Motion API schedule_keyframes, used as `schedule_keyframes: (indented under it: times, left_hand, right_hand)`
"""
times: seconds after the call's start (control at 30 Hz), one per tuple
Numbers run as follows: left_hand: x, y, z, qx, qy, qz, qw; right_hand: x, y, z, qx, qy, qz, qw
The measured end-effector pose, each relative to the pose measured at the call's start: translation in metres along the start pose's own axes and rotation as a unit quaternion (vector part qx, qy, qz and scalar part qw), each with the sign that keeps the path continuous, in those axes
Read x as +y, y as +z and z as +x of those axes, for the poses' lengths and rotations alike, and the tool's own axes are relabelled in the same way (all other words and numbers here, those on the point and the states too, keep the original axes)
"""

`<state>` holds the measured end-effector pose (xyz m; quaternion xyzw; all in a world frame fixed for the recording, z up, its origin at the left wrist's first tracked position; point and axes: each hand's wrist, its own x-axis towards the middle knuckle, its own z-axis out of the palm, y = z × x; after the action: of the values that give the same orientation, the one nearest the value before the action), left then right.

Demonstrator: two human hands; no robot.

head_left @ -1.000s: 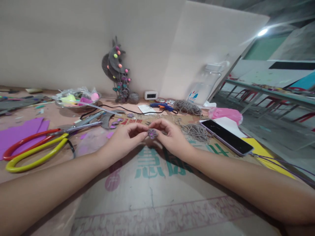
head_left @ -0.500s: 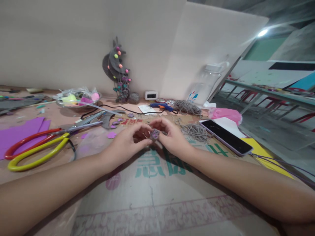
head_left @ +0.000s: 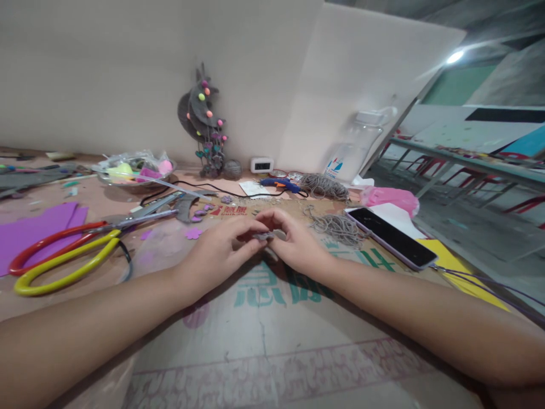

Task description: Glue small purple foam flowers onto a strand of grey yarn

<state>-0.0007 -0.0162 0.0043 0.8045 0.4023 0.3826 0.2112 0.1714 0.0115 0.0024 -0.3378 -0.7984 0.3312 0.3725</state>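
Note:
Between the fingertips of both hands is a small grey and purple felt flower [head_left: 264,235], seen nearly edge-on and partly hidden by the fingers. My left hand [head_left: 227,241] pinches it from the left, thumb below and fingers above. From the right, my right hand [head_left: 296,241] is closed on its other side, with the index finger curled over. Both hands are above a printed cardboard sheet [head_left: 204,352]. A purple felt flower cut-out [head_left: 193,233] lies beside my left hand. Just beyond the hands is another small grey-purple flower [head_left: 226,200].
Scissors [head_left: 63,255] with red and yellow handles lie at left by purple felt sheets [head_left: 38,233]. Behind are a bowl of pompoms [head_left: 136,170], a blue glue gun [head_left: 280,184] and a grey moon ornament [head_left: 200,113]. Grey yarn [head_left: 338,228], a phone [head_left: 392,237] and a bottle [head_left: 353,147] are at right.
The felt flower has tilted from showing its face to nearly edge-on. My left fingertips have come in over it. The things on the table have not moved.

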Motion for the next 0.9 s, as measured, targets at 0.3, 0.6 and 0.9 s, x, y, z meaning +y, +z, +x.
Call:
schedule_keyframes:
  times: [0.3,0.6,0.9]
  left_hand:
    - [-0.01,-0.004,0.009,0.051,-0.17,-0.189,0.966]
    - [-0.012,-0.002,0.01,0.051,-0.197,-0.221,0.954]
    - [-0.004,-0.006,0.01,0.038,-0.197,-0.136,0.97]
  right_hand:
    - [-0.002,-0.002,0.003,0.017,0.045,0.043,0.998]
    - [-0.002,-0.006,0.005,0.058,0.079,0.028,0.995]
    - [-0.004,-0.003,0.004,0.033,0.105,0.09,0.99]
